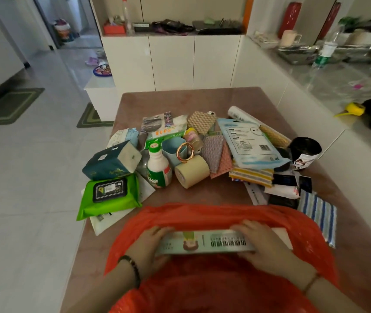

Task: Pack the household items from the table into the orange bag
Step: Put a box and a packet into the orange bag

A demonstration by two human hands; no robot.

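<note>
You were early in the job. Your left hand [148,245] and right hand [262,247] each gripped one end of a flat pale-green box [205,243], fingers curled over its top edge. You held it over the open mouth of the orange bag [202,213], which lay under and around both hands. I could not tell whether anything was inside the bag. Nearly everything else sat on the table [202,98] beyond your fingertips. Ahead of your left hand were one green wipes pack [110,196], one teal tissue pack [112,163] and one white bottle [158,170]. Farther out between the hands were one tape roll [191,173] and one blue cup [174,147]. Ahead of your right hand were one blue-and-white packet [247,141], one black roll [305,150] and one striped cloth [317,213] just beside the bag.
</note>
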